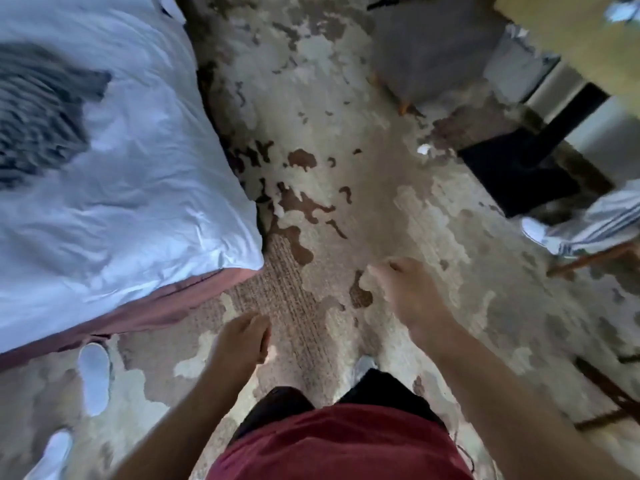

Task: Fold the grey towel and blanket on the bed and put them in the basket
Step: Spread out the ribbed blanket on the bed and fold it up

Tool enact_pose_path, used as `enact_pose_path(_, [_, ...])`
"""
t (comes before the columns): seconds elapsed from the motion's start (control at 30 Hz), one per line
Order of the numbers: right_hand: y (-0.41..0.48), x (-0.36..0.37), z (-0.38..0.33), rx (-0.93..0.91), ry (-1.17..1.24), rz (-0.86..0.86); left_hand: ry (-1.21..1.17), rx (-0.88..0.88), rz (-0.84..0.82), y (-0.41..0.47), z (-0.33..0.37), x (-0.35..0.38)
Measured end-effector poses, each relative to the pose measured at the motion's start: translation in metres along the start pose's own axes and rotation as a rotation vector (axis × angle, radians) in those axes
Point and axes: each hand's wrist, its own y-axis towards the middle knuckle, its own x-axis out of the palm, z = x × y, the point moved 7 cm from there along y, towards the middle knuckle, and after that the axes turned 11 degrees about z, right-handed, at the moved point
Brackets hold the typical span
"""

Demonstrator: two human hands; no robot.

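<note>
Head view: the task looked barely begun, at the approach step. The left hand point(242, 341) and right hand point(405, 292) hung loosely curled and empty over the carpet point(346, 98). The grey striped fabric point(38, 112), too blurred to tell towel from blanket, lay unfolded on the bed point(138, 188) at ten o'clock, well apart from both hands. The next move probably called for a turn and a reach toward it; no basket showed

Looks like a bedroom: bed point(114, 174) with white sheets, patchy carpet point(346, 202), slippers point(94, 377) on the floor.
</note>
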Motion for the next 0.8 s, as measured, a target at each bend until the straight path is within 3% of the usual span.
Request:
enact_pose_path(0.2, [0.126,0.075,-0.149,-0.269,-0.040,-0.223,-0.129,-0.190,0.287,0.078,0.014,-0.031])
enact_pose_path(0.4, [0.224,0.148,-0.160,-0.194,-0.161,-0.334,-0.194,-0.256,0.260,0.224,0.046,-0.013])
enact_pose_path(0.53, [0.293,0.165,-0.159,-0.013,-0.212,-0.262,-0.217,-0.184,0.182,0.360,0.128,-0.010])
enact_pose_path(0.7, [0.380,0.184,-0.229,0.023,-0.176,-0.191,-0.274,0.036,0.134,0.499,0.281,-0.027])
enact_pose_path(0.8, [0.438,0.213,-0.277,0.006,-0.167,-0.189,-0.283,0.066,0.122,0.570,0.326,-0.033])
